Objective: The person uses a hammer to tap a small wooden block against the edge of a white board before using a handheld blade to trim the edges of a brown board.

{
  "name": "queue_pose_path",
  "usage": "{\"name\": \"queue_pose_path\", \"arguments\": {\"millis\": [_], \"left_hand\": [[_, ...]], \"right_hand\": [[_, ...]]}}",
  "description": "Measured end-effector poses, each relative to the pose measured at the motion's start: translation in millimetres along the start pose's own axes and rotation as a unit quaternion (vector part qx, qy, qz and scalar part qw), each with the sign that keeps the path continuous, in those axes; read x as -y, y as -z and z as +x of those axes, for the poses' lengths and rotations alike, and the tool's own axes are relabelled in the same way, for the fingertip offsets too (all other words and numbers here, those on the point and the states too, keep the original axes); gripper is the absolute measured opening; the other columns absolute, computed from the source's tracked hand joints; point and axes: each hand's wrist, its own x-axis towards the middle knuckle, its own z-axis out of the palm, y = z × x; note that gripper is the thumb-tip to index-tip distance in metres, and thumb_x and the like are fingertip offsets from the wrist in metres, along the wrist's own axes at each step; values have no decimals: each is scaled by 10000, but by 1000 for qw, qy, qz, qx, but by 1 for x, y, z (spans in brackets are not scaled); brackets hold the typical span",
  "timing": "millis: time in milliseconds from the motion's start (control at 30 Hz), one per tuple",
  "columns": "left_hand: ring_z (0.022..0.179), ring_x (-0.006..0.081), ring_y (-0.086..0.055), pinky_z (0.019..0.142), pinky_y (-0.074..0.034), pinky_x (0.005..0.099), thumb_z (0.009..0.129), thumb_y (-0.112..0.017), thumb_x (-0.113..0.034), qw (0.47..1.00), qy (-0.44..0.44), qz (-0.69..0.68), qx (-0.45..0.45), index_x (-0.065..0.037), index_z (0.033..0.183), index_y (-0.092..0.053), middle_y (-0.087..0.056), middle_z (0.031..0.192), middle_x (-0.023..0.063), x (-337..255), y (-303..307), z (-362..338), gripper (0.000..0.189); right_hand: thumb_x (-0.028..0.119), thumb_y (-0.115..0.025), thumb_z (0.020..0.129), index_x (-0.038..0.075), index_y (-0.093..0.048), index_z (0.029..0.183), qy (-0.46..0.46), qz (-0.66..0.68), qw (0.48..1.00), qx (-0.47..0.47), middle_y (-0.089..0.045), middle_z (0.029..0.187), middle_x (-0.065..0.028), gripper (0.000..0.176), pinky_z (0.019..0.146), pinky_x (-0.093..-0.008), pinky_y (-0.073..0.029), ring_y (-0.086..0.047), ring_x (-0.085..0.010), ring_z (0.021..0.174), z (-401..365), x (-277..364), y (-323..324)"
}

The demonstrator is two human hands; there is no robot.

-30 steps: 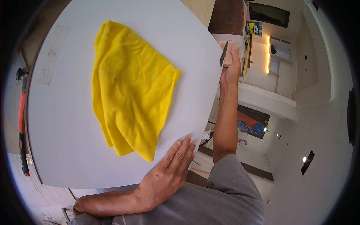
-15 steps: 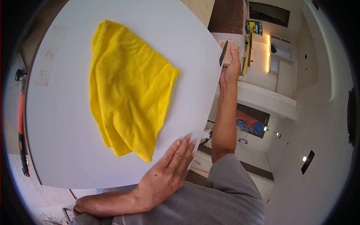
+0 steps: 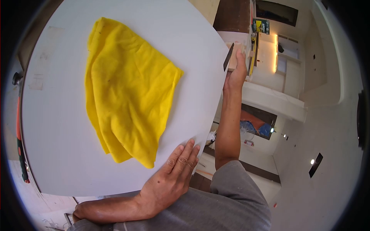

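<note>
My left hand (image 3: 167,183) lies flat at the near right edge of a large white panel (image 3: 61,127), its fingers stretched out and its thumb hidden. My right hand (image 3: 236,73) grips a pale wooden block (image 3: 233,61) at the panel's right edge, thumb on top. A thin dark strip (image 3: 228,57) shows between the block and the panel edge; what it is made of is unclear. A crumpled yellow cloth (image 3: 131,88) is spread on the panel, apart from both hands.
A hammer (image 3: 19,131) with a red and dark handle lies beyond the panel's left edge. Faint tape strips (image 3: 36,81) are on the panel. To the right are lit shelves (image 3: 283,57) and a pale wall with recessed lights (image 3: 316,165).
The panel and the yellow cloth sit slightly farther left in view. My right hand and the block have shifted slightly down and left in view, while my left hand stays on the panel.
</note>
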Motion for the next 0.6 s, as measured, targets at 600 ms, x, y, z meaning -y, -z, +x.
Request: {"name": "queue_pose_path", "arguments": {"millis": [600], "left_hand": [[1401, 351, -368, 1183, -266, 463, 852, -510, -151, 1000, 5, -5, -7, -47, 1282, -612, -472, 1454, 149, 0, 1, -2, 453]], "right_hand": [[200, -462, 1005, 42, -417, 1343, 10, -48, 998, -46, -558, 1207, -110, 376, 938, -334, -488, -591, -196, 1085, -48, 8, -20]]}}
